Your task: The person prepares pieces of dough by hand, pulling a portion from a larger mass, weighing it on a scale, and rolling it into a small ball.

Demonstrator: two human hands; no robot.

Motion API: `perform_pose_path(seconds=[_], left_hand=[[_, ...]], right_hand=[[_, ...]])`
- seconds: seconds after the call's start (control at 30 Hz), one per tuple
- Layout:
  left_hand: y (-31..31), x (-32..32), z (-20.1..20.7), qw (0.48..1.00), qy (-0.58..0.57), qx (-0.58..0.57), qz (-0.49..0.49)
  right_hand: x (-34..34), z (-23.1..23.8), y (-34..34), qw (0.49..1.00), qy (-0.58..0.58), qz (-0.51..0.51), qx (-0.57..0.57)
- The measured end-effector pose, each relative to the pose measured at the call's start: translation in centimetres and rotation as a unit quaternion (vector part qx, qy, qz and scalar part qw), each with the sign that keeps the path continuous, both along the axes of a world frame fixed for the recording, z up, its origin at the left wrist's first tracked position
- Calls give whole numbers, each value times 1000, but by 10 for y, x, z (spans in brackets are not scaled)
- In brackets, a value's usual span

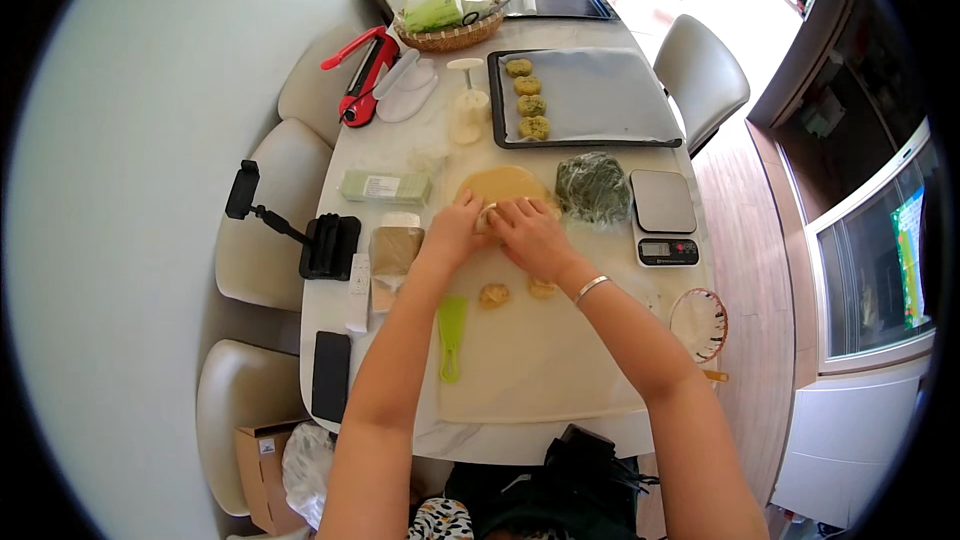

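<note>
Both hands meet over a small pale lump of dough (487,217), which lies on the cream-coloured pastry mat (540,370) at the near edge of a flat round slab of tan dough (505,183). The left hand (455,230) curls its fingers narrowly around the lump from the left; the right hand (530,235) closes on it from the right, fingers bent and close together, a silver bangle (590,288) at the wrist. How firmly the lump is pinched cannot be told.

Just nearer the person, two small tan dough pieces (515,292) lie side by side on the mat, apart from the hands. A green plastic scraper (451,336) rests at the mat's left edge. Right of the slab sits a dark green mass wrapped in clear film (593,188), and beside it a grey digital kitchen scale (664,218). Farther along the white marble table (400,155), a dark baking tray lined with grey paper (600,95) carries four greenish round pieces (527,98) in a column at its left side.
</note>
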State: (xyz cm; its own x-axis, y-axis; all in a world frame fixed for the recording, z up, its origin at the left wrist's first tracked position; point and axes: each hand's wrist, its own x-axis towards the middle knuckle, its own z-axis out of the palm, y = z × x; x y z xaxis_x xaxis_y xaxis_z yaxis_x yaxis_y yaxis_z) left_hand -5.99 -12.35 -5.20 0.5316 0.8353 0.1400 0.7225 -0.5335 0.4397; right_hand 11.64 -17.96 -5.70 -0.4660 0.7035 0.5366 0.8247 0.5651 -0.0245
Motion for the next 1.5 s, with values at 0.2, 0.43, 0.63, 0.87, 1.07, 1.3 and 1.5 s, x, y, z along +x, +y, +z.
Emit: perform_pose_path(seconds=[0.2, 0.43, 0.63, 0.87, 1.07, 1.3, 1.5], left_hand=[[11, 0, 14, 999, 7, -38, -29], [-14, 10, -1, 979, 85, 187, -14], [-2, 14, -14, 994, 53, 89, 21], [-6, 10, -5, 993, 48, 104, 7], [1, 8, -4, 998, 43, 39, 8], [3, 6, -1, 1000, 21, -5, 14], [4, 13, 4, 999, 51, 15, 8]], right_hand=[[-6, -10, 13, 992, -76, -59, 87], [-10, -8, 19, 997, -36, -59, 33], [2, 2, 27, 1000, 4, -29, 2], [12, -2, 25, 995, 96, -16, -32], [21, -7, 20, 987, 157, -3, -23], [31, -9, 11, 973, 219, 3, -76], [22, -18, 8, 998, 63, -15, 25]])
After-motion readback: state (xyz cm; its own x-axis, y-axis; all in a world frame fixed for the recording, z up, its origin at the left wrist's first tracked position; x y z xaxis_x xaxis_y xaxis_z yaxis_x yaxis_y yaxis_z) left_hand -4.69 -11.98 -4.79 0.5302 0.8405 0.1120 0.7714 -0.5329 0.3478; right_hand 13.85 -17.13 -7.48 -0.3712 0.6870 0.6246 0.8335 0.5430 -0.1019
